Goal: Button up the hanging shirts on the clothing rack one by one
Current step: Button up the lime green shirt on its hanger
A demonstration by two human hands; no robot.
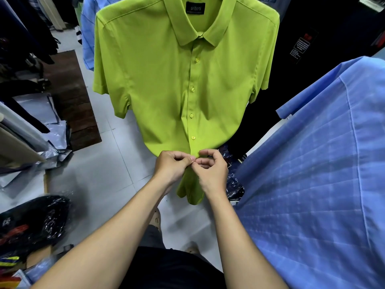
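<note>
A lime shirt (166, 84) hangs facing the camera at twelve o'clock, its collar closed and a row of fastened buttons running down the placket to just above the hands. Both hands meet at the centre, low on the placket near the hem. The left hand (173, 165) has its fingers curled, thumb and forefinger pinching the shirt's front edge. The right hand (210, 170) pinches the same spot from the three o'clock side, its fingertips touching those of the left; whether a button sits between them is hidden. The shirt's tail hangs below the hands. A blue checked shirt (312, 174) fills the four o'clock side, and another blue shirt (88, 34) hangs behind at eleven o'clock. Bagged dark clothes (31, 222) lie on the tiled floor (100, 167) at eight o'clock.
</note>
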